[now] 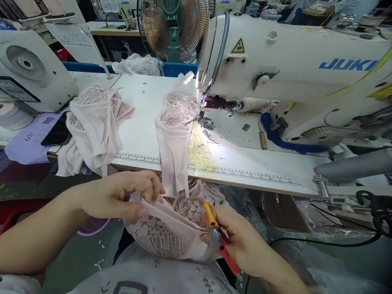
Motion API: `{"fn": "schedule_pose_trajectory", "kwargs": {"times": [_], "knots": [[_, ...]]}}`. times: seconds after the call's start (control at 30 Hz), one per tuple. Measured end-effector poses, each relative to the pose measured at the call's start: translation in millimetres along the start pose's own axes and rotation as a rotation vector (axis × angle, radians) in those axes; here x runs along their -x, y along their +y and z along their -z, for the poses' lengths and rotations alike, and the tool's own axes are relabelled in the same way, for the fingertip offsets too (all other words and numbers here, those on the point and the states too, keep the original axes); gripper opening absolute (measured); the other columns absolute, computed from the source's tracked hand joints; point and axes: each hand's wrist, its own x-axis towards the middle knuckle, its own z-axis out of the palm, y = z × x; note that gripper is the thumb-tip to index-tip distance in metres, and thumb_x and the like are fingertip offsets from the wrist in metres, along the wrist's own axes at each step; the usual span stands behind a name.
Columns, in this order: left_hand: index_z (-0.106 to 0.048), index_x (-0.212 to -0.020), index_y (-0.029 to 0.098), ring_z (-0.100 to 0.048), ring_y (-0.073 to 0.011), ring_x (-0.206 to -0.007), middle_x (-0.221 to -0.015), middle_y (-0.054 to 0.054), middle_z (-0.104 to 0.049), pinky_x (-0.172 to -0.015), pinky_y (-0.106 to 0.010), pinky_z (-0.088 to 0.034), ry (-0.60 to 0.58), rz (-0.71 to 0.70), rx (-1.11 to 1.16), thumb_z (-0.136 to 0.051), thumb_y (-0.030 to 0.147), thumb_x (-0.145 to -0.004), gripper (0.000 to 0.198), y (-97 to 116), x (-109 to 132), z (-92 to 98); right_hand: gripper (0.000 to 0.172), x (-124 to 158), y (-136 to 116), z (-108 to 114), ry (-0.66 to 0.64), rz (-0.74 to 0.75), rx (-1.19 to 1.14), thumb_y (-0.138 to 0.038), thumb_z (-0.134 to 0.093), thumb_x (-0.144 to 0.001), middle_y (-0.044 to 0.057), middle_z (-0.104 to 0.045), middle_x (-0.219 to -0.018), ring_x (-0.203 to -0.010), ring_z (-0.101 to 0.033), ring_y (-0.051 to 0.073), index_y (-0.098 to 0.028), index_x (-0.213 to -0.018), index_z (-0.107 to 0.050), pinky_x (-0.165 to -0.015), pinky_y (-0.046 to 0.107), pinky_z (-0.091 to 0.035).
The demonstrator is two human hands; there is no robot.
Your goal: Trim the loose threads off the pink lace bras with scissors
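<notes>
A pale pink lace bra (pixel 165 232) is stretched between my hands over my lap. My left hand (pixel 122 196) pinches its upper edge on the left. My right hand (pixel 235 237) grips the thread snips (pixel 216 237), with one yellow-orange and one red handle, and its fingertips also hold the bra's right part. More lace fabric (pixel 202 200) lies behind the held piece, under the table edge. Another lace bra (pixel 177 122) lies by the needle of the sewing machine (pixel 284 61), its plain band hanging over the table's front edge.
Stacked bras (pixel 94 126) lie on the table's left, beside a dark phone (pixel 58 132) and a lilac paper (pixel 30 136). A wooden-handled tool (pixel 262 136) rests under the machine arm. A fan (pixel 174 28) stands behind. A grey cylinder (pixel 352 165) juts in at right.
</notes>
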Motion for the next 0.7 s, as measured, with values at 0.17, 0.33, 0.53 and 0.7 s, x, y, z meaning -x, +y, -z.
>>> {"fn": "schedule_pose_trajectory", "kwargs": {"times": [0.17,0.33,0.53,0.7], "knots": [[-0.055,-0.077,0.017,-0.060,-0.0172,-0.087,-0.101,-0.007,-0.064,-0.071,-0.024,-0.047,0.149,0.241,-0.162,-0.054,0.025,-0.084,0.011,-1.3,1.3,-11.0,0.012,2.3,-2.3,-1.9,0.026,0.044,0.062,-0.013,-0.050,-0.075,-0.003,-0.044,-0.064,-0.055,-0.038,0.012,-0.020,-0.070,-0.042,-0.049,0.022,-0.031],[-0.056,-0.074,0.016,-0.052,-0.0122,-0.060,-0.068,0.000,-0.058,-0.054,-0.022,-0.041,0.335,0.316,-0.164,-0.056,0.027,-0.080,0.012,-5.1,-0.5,-25.2,0.016,7.6,4.3,-7.9,0.044,0.050,0.064,-0.016,-0.052,-0.076,-0.002,-0.046,-0.066,-0.058,-0.041,0.012,-0.021,-0.068,-0.039,-0.052,0.021,-0.033],[-0.050,-0.092,0.019,-0.053,-0.0133,-0.071,-0.078,0.001,-0.053,-0.062,-0.024,-0.046,0.603,0.257,-0.028,-0.056,0.022,-0.078,0.015,-11.3,-1.0,-47.5,0.015,13.5,18.1,-16.6,0.113,-0.004,0.032,-0.015,-0.053,-0.072,-0.003,-0.046,-0.064,-0.055,-0.039,0.012,-0.021,-0.066,-0.040,-0.050,0.022,-0.030],[-0.046,-0.104,0.023,-0.055,-0.0120,-0.076,-0.085,0.001,-0.052,-0.065,-0.022,-0.049,0.793,0.097,0.142,-0.054,0.019,-0.079,0.026,-14.4,-11.3,-70.9,0.011,15.1,20.8,-17.4,0.164,-0.089,-0.010,-0.025,-0.055,-0.074,-0.001,-0.047,-0.066,-0.058,-0.041,0.013,-0.020,-0.069,-0.046,-0.053,0.023,-0.033]]}}
